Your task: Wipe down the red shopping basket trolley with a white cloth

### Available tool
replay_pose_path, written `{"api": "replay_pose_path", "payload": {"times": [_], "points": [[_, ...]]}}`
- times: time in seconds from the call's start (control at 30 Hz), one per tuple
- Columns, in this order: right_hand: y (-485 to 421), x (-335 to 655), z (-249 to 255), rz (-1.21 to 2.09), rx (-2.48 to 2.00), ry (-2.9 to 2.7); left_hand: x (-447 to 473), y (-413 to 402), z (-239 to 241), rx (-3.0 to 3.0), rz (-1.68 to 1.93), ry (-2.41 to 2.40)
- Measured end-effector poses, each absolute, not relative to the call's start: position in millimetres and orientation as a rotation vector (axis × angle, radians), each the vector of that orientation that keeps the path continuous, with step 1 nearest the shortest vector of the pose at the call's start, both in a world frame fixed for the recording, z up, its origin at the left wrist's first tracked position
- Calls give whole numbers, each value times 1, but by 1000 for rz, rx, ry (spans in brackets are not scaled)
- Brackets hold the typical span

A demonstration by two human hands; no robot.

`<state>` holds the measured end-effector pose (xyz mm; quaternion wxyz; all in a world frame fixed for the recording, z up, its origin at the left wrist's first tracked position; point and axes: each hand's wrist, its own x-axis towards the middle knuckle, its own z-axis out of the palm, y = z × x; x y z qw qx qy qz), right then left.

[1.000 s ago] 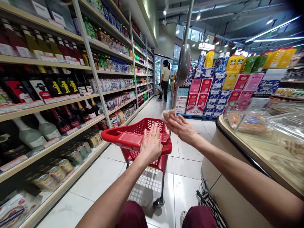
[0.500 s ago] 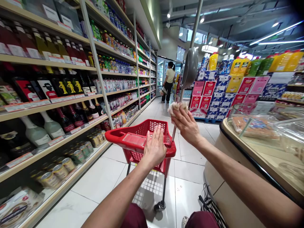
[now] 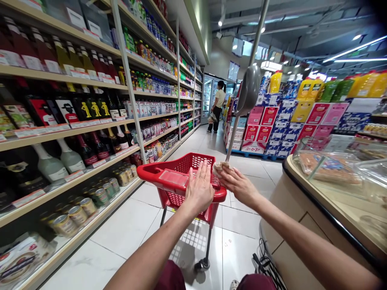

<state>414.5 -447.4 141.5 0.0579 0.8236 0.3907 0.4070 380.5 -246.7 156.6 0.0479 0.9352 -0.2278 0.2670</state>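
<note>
A small red shopping cart stands in front of me, with a tall metal pole rising from its right corner. Partway up the pole is a grey rounded fitting. My left hand lies over the cart's near rim, palm down, fingers stretched out; its underside is hidden. In my right hand is a crumpled whitish-brown cloth, pressed under the fingers at the foot of the pole, by the cart's corner.
Shelves of bottles and cans line the left side. To the right a rounded counter holds clear food boxes. Cables lie on the floor beside it. Stacked cartons and a person are farther ahead.
My right hand has moved down along the pole with the cloth, to near the cart's rim. My left hand stays over the cart. The view has shifted slightly.
</note>
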Motion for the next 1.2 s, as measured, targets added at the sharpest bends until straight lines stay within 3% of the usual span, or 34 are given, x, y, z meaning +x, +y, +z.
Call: {"api": "replay_pose_path", "payload": {"times": [0.17,0.33,0.73,1.0,1.2], "points": [[-441,398,109,1333,2885,1100,388,-216,163,2908,741,-246],[-394,379,122,1390,3246,1060,393,-207,158,2940,740,-292],[-398,378,115,1522,3289,622,399,-234,152,2851,859,-466],[-419,376,131,1181,3417,417,410,-219,153,2764,772,-582],[-405,379,114,1520,3233,322,420,-212,146,2694,814,-411]]}}
